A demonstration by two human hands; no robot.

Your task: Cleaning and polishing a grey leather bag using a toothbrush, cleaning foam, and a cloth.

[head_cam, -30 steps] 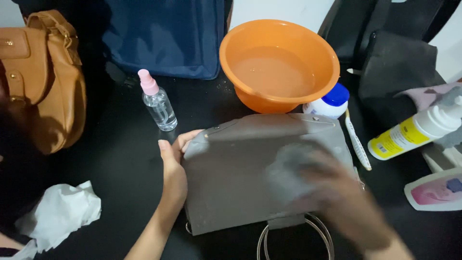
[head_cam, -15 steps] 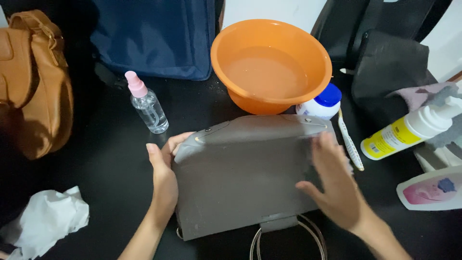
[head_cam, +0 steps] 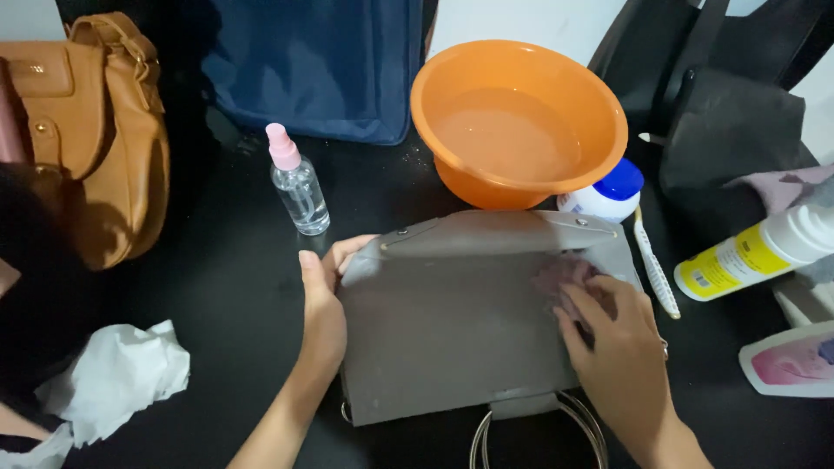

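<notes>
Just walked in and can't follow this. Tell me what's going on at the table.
A person is cleaning a grey handbag lying flat on a black table. The left hand steadies the bag's left edge, while the right hand presses a small cloth against its upper right corner. An orange basin of water and a small spray bottle stand just behind.

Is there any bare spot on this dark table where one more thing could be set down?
Bare table lies between the tan bag, spray bottle, crumpled tissue and left hand on the grey bag. A narrower strip lies between spray bottle and orange basin. Right of the right hand it is crowded: toothbrush, yellow-labelled bottle, blue-capped jar.
</notes>
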